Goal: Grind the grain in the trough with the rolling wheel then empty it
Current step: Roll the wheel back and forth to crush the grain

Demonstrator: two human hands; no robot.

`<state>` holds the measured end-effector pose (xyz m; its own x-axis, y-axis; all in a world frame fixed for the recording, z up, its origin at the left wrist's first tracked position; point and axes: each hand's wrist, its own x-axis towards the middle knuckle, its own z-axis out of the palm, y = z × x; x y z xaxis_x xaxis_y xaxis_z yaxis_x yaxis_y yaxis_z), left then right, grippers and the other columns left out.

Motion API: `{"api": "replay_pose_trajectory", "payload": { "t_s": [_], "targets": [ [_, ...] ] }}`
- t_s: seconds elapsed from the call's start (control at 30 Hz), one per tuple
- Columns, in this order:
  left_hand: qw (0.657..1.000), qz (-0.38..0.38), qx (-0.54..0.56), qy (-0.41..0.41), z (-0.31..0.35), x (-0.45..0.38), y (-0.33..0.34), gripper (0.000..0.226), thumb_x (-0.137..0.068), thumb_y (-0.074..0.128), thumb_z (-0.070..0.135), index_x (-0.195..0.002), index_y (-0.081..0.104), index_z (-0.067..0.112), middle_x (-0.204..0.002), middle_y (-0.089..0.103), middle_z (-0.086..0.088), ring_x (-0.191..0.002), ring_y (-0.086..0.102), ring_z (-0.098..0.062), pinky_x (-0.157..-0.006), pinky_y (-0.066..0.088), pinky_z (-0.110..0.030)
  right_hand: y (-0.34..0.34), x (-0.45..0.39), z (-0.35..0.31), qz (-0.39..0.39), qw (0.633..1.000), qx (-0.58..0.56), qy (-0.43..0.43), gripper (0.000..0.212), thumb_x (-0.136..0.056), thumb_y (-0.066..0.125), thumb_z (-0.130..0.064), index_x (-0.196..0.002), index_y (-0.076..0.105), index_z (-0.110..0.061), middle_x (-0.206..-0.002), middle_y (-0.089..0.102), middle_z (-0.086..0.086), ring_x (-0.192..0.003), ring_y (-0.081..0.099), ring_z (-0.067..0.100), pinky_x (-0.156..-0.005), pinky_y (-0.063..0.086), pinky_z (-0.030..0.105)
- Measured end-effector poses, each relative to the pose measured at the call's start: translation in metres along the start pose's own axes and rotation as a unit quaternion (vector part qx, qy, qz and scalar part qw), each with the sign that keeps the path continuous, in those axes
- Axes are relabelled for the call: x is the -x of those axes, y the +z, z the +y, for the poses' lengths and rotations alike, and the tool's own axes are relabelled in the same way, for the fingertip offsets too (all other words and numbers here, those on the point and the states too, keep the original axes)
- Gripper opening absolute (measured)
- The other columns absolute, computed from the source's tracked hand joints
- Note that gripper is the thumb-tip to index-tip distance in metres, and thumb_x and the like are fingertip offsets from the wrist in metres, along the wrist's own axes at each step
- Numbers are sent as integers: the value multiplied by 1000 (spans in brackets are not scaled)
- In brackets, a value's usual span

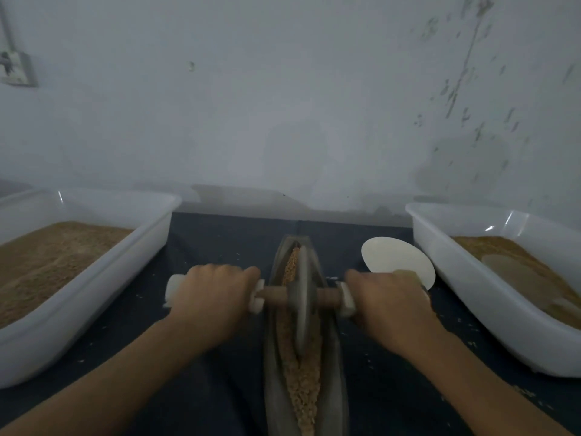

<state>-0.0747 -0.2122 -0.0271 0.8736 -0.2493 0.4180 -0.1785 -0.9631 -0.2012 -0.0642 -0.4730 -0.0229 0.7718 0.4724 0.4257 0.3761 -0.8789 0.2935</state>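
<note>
both hands [210, 297] (fingers curled) on wheel [301, 297] handles

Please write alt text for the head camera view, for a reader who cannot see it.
Left hand and right hand grip the white handles of a grey rolling wheel standing in a narrow grey trough of tan grain. White plastic bins of grain flank it on dark cloth.
</note>
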Motion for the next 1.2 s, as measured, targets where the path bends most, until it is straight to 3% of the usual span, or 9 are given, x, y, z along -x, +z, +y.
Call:
{"api": "replay_pose_trajectory", "payload": {
  "t_s": [0.1, 0.33, 0.5, 0.6, 0.7, 0.8, 0.87, 1.07, 1.2],
  "targets": [
    [1000, -10, -2, -21, -7, -37, 12, 22, -80, 59, 40, -82, 38, 33, -83, 61, 6, -75, 60, -19, -60, 34, -31, 13, -40, 6, -8, 999, 9, 51, 17, -84, 59, -29, -92, 46, -22, -85, 64, -1, -74, 62, 24, -60, 45, 34],
    [997, -59, 13, -38, 0, -14, 1, 18, -84, 56, 42, -87, 40, 32, -89, 61, 6, -80, 60, -18, -65, 39, -31, -7, -25, -5, -32, 999, 8, 31, 20, -84, 63, -23, -97, 48, -22, -95, 64, -1, -81, 62, 21, -60, 36, 30],
    [998, -69, 13, 3, 9, 48, -33, 28, -81, 55, 50, -84, 29, 39, -75, 41, 14, -66, 39, -3, -62, 28, -25, -39, 38, -18, 55, 998, -19, -25, 48, -26, 88, -24, -62, 56, -22, -49, 51, -2, -39, 47, 13, -38, 30, 25],
    [999, -18, 18, 41, 13, 50, -40, 44, -56, 77, 45, -74, 39, 34, -63, 45, 11, -53, 44, -7, -54, 28, -26, -34, 43, -15, 41, 999, -29, -12, 54, -17, 87, -24, -55, 50, -23, -43, 45, -4, -32, 41, 11, -39, 8, 18],
    [999, -30, -6, 16, 10, 25, -27, 37, -73, 66, 45, -80, 31, 36, -75, 49, 10, -63, 41, -9, -58, 29, -29, -13, 26, -9, 22, 1000, -20, 2, 49, -30, 87, -25, -60, 48, -24, -46, 48, -5, -35, 44, 11, -39, 13, 20],
    [999, -32, -10, -18, -1, -17, -4, 30, -81, 60, 42, -82, 31, 35, -87, 59, 8, -68, 43, -12, -62, 31, -31, 14, -11, -1, -5, 999, 10, 44, 31, -72, 72, -31, -80, 43, -27, -75, 62, -4, -62, 59, 15, -48, 37, 28],
    [999, -34, -7, -20, -7, -41, 5, 24, -81, 59, 39, -82, 36, 33, -88, 62, 5, -73, 55, -17, -62, 34, -32, 21, -37, 2, -13, 998, 14, 67, 21, -83, 64, -27, -90, 44, -24, -90, 64, -2, -76, 62, 19, -60, 45, 31],
    [998, -50, 11, -21, -5, -31, 5, 29, -82, 61, 39, -84, 33, 36, -86, 58, 9, -76, 56, -14, -65, 37, -30, 6, -30, -2, -59, 996, -13, 67, 20, -86, 61, -27, -101, 48, -22, -99, 64, -1, -85, 62, 19, -69, 47, 32],
    [997, -68, 30, 33, 2, 21, -24, 34, -77, 62, 48, -82, 29, 40, -73, 44, 14, -64, 43, -6, -60, 32, -26, -29, 25, -13, -62, 997, -41, 22, 36, -61, 80, -35, -79, 49, -29, -70, 61, -4, -57, 58, 12, -49, 38, 27]
  ]
}}
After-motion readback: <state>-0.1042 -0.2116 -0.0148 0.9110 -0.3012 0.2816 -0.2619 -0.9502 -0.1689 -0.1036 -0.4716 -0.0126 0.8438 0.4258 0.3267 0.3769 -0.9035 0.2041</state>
